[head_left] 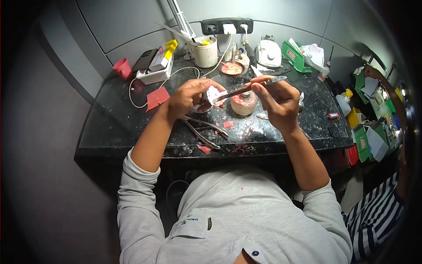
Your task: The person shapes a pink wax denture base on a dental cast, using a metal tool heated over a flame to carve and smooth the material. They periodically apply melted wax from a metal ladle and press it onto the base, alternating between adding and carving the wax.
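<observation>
My left hand [190,97] is closed around a small white dental cast [215,94], holding it above the table. My right hand [279,102] pinches a wax knife [241,90] by its brown handle. The knife's broad metal blade [278,79] points up and to the right, while its other end meets the cast or lies just in front of it. Beneath and between the hands stands a round, wax-stained burner jar [243,105]. Metal pliers [200,133] lie with spread handles below my left hand.
Red wax pieces [157,97] and scraps litter the black table [110,127]. Behind are a white basket [205,55], a dish of pink material [231,68], a white device [268,53] and a green bin [297,56]. Another person's striped sleeve [373,215] shows at right.
</observation>
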`<state>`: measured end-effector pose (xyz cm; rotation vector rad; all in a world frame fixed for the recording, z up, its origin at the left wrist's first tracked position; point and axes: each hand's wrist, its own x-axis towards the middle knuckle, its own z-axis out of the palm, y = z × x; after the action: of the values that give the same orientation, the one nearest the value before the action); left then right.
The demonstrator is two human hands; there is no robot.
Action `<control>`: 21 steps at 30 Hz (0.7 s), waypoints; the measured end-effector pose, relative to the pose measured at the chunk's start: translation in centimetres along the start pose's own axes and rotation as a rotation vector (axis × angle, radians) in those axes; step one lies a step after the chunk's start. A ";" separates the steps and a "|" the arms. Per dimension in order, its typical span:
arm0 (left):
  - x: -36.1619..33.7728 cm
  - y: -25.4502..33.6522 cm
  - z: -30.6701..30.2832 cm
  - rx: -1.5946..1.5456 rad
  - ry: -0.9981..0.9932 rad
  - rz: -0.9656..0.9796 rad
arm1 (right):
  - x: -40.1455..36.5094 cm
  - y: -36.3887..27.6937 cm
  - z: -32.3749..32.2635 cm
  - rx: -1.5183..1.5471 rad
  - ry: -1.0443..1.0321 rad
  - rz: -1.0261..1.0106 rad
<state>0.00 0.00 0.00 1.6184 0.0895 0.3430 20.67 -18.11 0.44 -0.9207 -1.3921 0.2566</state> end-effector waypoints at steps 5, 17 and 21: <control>0.0 0.2 -0.1 0.005 0.004 0.007 | 0.1 -0.3 0.4 0.031 0.063 -0.032; -0.1 0.3 0.2 -0.033 0.003 -0.013 | 0.0 0.1 0.2 0.037 0.062 0.035; 0.0 0.4 0.1 -0.025 -0.017 -0.005 | 0.2 -0.4 0.5 0.046 0.102 0.044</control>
<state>-0.04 -0.14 0.36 1.5956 0.0760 0.3252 20.08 -18.02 0.80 -0.9144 -1.2688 0.2703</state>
